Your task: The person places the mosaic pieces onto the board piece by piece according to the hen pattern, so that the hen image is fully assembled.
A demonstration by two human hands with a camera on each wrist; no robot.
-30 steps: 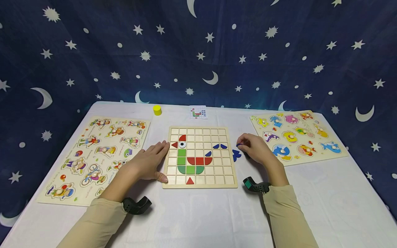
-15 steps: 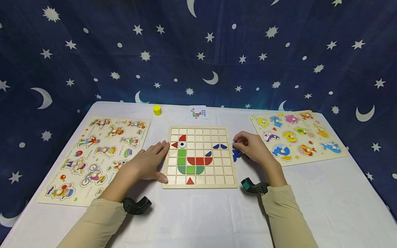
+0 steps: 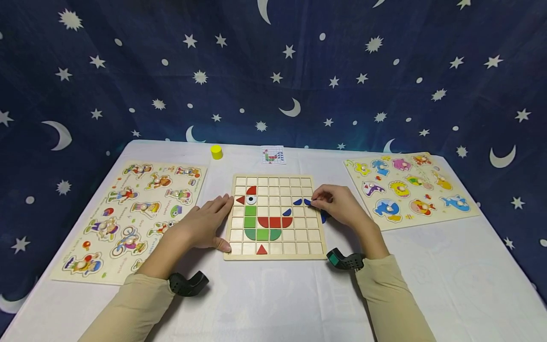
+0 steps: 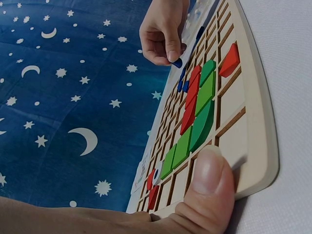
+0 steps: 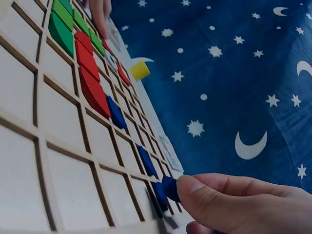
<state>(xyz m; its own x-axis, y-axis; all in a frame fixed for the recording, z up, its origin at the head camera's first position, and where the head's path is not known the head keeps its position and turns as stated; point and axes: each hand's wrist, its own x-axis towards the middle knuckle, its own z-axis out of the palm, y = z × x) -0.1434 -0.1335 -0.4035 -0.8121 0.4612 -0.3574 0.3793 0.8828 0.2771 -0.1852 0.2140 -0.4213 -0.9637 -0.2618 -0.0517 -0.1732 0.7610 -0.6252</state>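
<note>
A wooden grid board [image 3: 299,248] lies mid-table, with red, green and blue flat pieces forming a bird shape in its squares. My left hand [image 3: 201,225] rests along its left edge, fingers extended, the thumb [image 4: 209,178] at the near corner. Over the board's right edge, my right hand [image 3: 337,203] pinches a blue piece [image 5: 170,188] between thumb and fingers, close above a blue piece set in the grid. Another blue piece [image 3: 297,202] sits just left of that one. Loose blue pieces [image 3: 323,218] lie beside the right edge, partly hidden by the right hand.
Behind the board lies a small pattern card [image 3: 273,155] showing a similar bird. A yellow cylinder [image 3: 216,152] stands at the back. Puzzle boards flank the work: one with sports figures [image 3: 107,266] at left, one with sea animals [image 3: 427,216] at right. A starry curtain hangs behind.
My right hand has moved left with the blue piece, from beside the loose pieces to over the board's right edge. The left hand has stayed put.
</note>
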